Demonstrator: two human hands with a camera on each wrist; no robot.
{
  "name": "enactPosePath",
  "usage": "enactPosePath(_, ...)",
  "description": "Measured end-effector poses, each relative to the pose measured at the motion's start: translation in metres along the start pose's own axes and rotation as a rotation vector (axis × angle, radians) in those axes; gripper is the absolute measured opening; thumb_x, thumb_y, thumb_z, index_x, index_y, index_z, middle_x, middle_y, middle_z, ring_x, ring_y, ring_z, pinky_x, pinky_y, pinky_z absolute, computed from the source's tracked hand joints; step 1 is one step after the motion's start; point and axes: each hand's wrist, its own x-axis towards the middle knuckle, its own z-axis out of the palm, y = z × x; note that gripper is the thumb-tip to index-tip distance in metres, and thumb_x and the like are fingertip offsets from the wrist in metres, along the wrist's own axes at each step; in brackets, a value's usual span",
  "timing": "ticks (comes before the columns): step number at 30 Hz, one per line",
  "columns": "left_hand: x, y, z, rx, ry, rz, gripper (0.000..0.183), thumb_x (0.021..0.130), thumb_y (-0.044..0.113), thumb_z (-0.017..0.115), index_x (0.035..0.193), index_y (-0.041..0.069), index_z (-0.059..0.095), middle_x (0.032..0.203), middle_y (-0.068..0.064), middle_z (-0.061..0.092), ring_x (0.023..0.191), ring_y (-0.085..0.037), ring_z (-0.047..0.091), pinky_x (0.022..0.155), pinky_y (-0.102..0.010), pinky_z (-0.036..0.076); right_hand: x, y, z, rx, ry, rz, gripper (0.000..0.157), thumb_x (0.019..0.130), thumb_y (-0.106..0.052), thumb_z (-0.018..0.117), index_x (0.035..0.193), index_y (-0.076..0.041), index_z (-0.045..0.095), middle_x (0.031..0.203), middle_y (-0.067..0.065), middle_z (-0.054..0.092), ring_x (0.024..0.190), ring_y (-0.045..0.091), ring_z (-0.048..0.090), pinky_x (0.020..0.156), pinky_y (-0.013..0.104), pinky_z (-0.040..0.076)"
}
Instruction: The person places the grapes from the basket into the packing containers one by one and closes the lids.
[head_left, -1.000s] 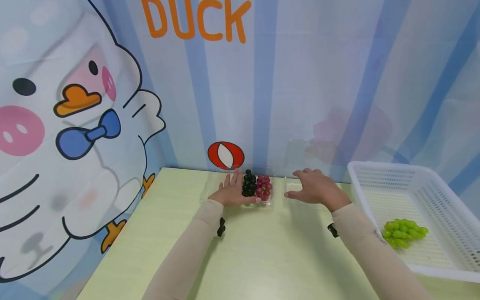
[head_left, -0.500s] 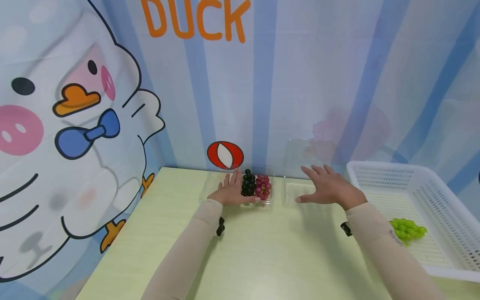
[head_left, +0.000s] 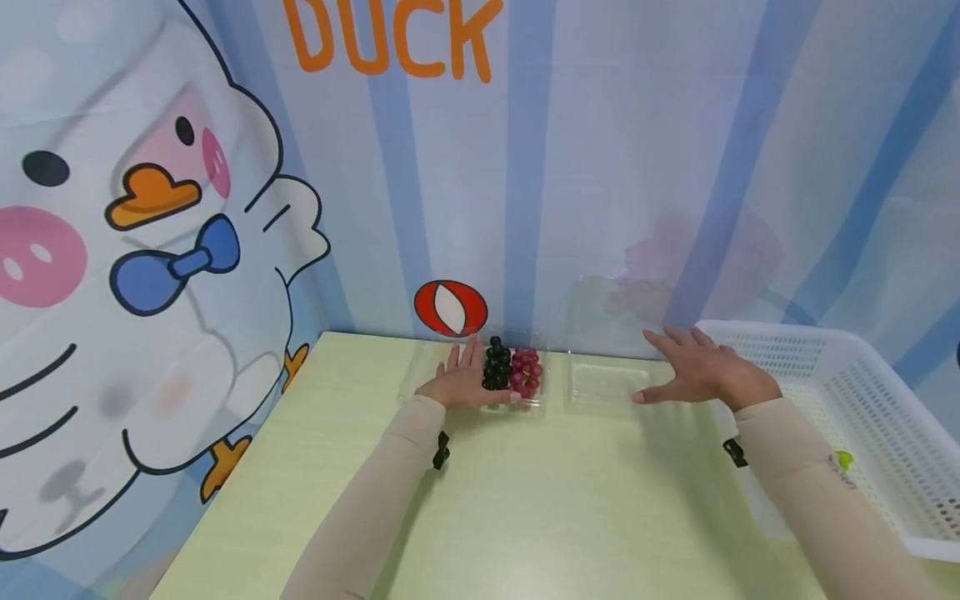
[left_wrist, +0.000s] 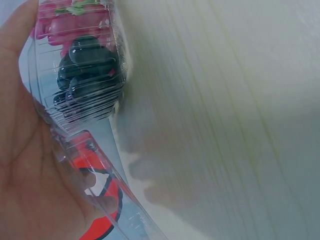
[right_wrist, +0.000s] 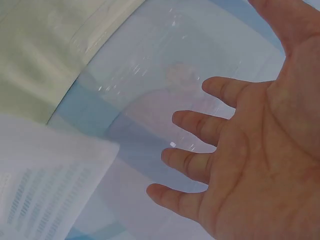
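My left hand [head_left: 461, 387] lies with straight fingers against a clear plastic clamshell [left_wrist: 122, 75], its thumb along the near side. Inside are a bunch of black grapes [head_left: 496, 368] and a bunch of red grapes [head_left: 527, 372], side by side. The clamshell's lid [left_wrist: 132, 210] folds out to the left, partly behind that hand. Fingers spread and holding nothing, my right hand [head_left: 701, 367] hovers between a second clear clamshell [head_left: 606, 388] and a white basket [head_left: 783, 337]. That clamshell's lid [head_left: 600, 312] stands raised toward the backdrop.
Green grapes [head_left: 845, 461] lie in the basket, mostly hidden by the right sleeve [head_left: 817, 492]. A striped fabric backdrop [head_left: 600, 167] with a printed duck rises behind the pale yellow table [head_left: 525, 517].
My right hand has moved rightward, away from the second clamshell and toward the basket, its sleeve now covering most of the green grapes. My left hand has stayed at the filled clamshell.
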Motion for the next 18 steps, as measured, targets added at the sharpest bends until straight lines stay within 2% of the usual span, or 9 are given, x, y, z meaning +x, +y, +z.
enactPosePath(6,0.000,0.000,-0.001,-0.001,0.003,0.007,0.128,0.081,0.086,0.053,0.163,0.010,-0.008,0.171,-0.008,-0.014,0.156,-0.039,-0.011,0.123,-0.062,0.006,-0.007,0.030,-0.006,0.058,-0.047,0.008,0.113,0.083,-0.067,0.071,0.162,-0.006,0.020,0.162,0.036,0.009,0.144,0.065,0.003,0.104,0.084,0.013)
enactPosePath(12,-0.002,0.001,-0.001,0.025,0.001,0.001,0.127,0.081,0.086,0.052,0.163,0.011,-0.009,0.171,-0.008,-0.014,0.156,-0.039,-0.010,0.124,-0.060,0.007,-0.013,0.060,-0.011,0.032,-0.072,-0.009,0.110,0.085,-0.060,0.073,0.158,0.005,0.024,0.156,0.043,0.016,0.139,0.067,0.014,0.104,0.082,0.020)
enactPosePath(18,-0.004,0.003,-0.002,0.018,0.004,-0.001,0.126,0.082,0.085,0.053,0.163,0.010,-0.008,0.171,-0.008,-0.013,0.156,-0.039,-0.008,0.124,-0.061,0.007,-0.020,0.082,-0.010,0.068,-0.115,-0.002,0.110,0.085,-0.057,0.076,0.157,0.007,0.024,0.154,0.044,0.018,0.138,0.066,0.020,0.102,0.077,0.031)
